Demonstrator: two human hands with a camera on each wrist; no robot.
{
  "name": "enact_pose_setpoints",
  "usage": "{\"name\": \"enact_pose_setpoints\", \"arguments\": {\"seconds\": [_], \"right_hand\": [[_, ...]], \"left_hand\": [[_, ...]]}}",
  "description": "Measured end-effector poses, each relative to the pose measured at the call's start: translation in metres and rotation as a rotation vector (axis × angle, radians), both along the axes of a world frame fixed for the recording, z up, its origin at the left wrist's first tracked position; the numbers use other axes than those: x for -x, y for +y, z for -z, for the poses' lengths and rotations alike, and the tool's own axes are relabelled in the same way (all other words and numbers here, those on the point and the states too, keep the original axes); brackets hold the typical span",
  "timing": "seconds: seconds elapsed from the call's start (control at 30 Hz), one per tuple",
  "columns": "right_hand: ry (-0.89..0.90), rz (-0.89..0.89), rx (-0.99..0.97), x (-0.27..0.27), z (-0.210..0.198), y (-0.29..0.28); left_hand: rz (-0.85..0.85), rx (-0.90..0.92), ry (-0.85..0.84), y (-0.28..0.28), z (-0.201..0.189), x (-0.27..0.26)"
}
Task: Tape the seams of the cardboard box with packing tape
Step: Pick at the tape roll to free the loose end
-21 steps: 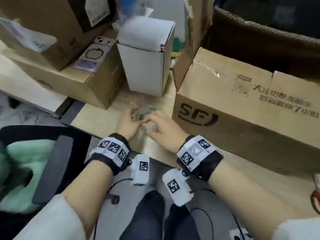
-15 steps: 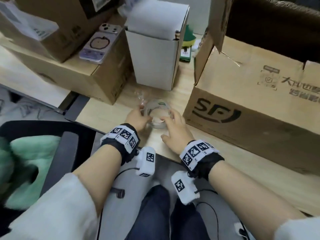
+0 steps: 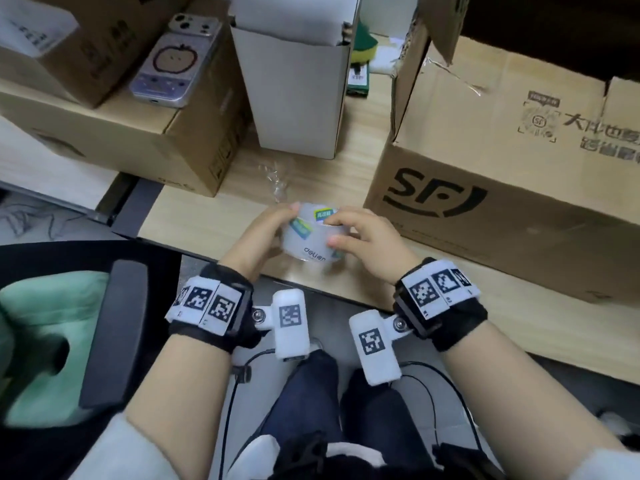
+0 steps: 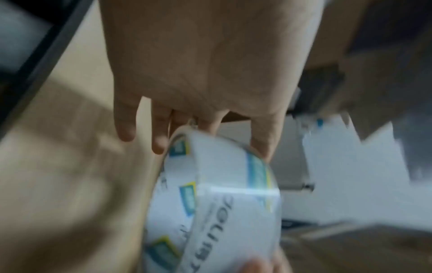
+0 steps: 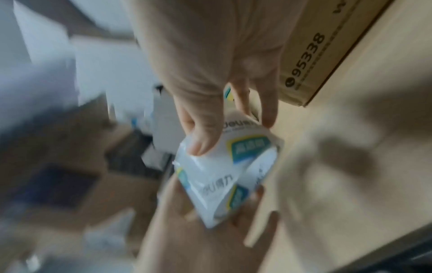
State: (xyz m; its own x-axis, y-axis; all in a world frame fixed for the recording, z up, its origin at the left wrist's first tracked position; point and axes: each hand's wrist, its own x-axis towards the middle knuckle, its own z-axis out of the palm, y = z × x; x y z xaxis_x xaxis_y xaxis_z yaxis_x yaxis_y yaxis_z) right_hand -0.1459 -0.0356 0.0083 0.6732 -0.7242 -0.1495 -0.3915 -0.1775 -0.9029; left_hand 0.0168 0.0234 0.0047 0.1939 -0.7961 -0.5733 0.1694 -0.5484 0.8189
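Note:
A roll of clear packing tape (image 3: 310, 237) with a white printed core sits between both hands above the desk's near edge. My left hand (image 3: 265, 233) grips its left side, fingers curled round the rim. My right hand (image 3: 360, 237) holds the right side, with thumb and fingertips on the roll's face. The wrist views show the same roll (image 4: 217, 199) (image 5: 231, 175), blurred by motion. The big brown SF cardboard box (image 3: 502, 174) lies right of the hands, its top flaps partly raised.
A white open carton (image 3: 298, 95) stands behind the hands. A brown box (image 3: 138, 133) at the left carries a phone (image 3: 169, 67) and another box. Crumpled clear wrap (image 3: 277, 181) lies on the wooden desk (image 3: 207, 223). A black chair arm (image 3: 110, 337) is at lower left.
The roll has been lifted off the desk and tilted toward me, so its printed side now faces up. Both hands came a little nearer the desk edge.

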Motion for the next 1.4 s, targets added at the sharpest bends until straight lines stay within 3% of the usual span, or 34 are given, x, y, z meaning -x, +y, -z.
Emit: {"name": "enact_pose_setpoints", "arguments": {"seconds": [0.1,0.2,0.43,0.67,0.9,1.1,1.2,1.4], "right_hand": [[-0.265,0.096,-0.292,0.016,-0.017,0.011],[-0.345,0.205,-0.435,0.033,-0.024,0.017],[-0.26,0.408,-0.281,0.045,-0.041,0.02],[-0.122,0.447,-0.168,0.062,-0.053,0.022],[-0.295,0.283,-0.281,0.091,-0.062,0.021],[-0.177,0.384,-0.201,0.084,-0.058,0.025],[-0.159,0.411,-0.192,0.078,-0.056,0.025],[-0.153,0.423,-0.16,0.075,-0.055,0.027]], "left_hand": [[-0.032,0.095,0.286,0.007,-0.011,0.009],[0.016,0.111,0.341,0.005,-0.017,0.017],[0.102,-0.02,0.369,-0.002,-0.019,0.042],[0.312,0.074,0.256,-0.005,-0.035,0.073],[0.153,-0.057,0.588,-0.015,-0.035,0.079],[0.266,-0.008,0.302,-0.013,-0.035,0.085],[0.346,0.025,0.275,-0.011,-0.038,0.087],[0.303,0.066,0.282,-0.016,-0.035,0.082]]}}
